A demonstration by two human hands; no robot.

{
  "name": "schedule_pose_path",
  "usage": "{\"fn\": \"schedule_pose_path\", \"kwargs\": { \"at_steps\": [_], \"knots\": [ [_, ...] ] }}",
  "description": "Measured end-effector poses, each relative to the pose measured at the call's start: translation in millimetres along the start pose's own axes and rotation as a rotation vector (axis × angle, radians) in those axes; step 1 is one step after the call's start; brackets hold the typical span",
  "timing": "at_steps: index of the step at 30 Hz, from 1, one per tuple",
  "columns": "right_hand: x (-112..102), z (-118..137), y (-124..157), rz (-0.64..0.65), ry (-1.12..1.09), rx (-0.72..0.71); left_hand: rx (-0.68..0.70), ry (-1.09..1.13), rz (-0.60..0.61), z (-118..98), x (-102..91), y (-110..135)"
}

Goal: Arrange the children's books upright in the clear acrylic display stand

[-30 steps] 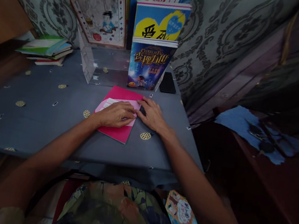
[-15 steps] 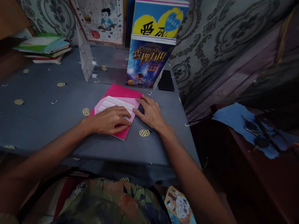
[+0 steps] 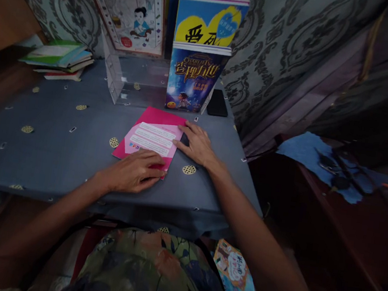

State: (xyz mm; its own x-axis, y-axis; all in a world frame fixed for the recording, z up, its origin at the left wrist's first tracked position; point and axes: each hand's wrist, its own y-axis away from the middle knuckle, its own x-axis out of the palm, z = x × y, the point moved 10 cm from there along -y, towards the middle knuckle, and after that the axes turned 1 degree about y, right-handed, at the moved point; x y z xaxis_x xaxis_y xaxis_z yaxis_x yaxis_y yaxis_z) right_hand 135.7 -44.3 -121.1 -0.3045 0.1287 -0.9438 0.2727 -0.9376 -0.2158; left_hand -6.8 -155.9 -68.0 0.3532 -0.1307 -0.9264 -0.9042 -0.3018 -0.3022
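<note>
A thin pink book (image 3: 160,116) lies flat on the cloth-covered table, with white text strips on a paler pink panel facing up. My left hand (image 3: 138,171) rests over its lower edge, fingers curled together and closing on the lower right corner. What the fingertips do at that corner is partly hidden. On the right edge of the book lies my right hand (image 3: 197,143), its thumb and forefinger spread apart on the cover and the other fingers stretched out.
Behind the book stands a clear plastic rack (image 3: 114,79) with upright books, among them a blue-purple book (image 3: 194,80). A black phone-like slab (image 3: 217,103) lies beside it. Stacked books (image 3: 62,57) sit at the left back; another book (image 3: 236,272) is below the table.
My left hand has slid down toward me, uncovering more of the printed panel. My right hand stays at the right edge. The view has shifted slightly.
</note>
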Motion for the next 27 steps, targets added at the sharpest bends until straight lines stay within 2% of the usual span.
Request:
{"fn": "schedule_pose_path", "kwargs": {
  "at_steps": [11,17,21,27],
  "knots": [
    [-1,0,0,0.005,-0.003,0.012,-0.087,-0.132,-0.114,-16,-3.4,25],
    [1,-2,-1,-0.004,0.003,0.0,-0.195,-0.053,-0.143,-5,-10.9,45],
    [1,-2,-1,0.001,0.002,0.003,-0.215,-0.042,-0.2,5,-19.7,58],
    [0,-2,-2,0.012,-0.002,0.015,-0.283,-0.061,-0.264,27,-34.1,78]
  ]
}}
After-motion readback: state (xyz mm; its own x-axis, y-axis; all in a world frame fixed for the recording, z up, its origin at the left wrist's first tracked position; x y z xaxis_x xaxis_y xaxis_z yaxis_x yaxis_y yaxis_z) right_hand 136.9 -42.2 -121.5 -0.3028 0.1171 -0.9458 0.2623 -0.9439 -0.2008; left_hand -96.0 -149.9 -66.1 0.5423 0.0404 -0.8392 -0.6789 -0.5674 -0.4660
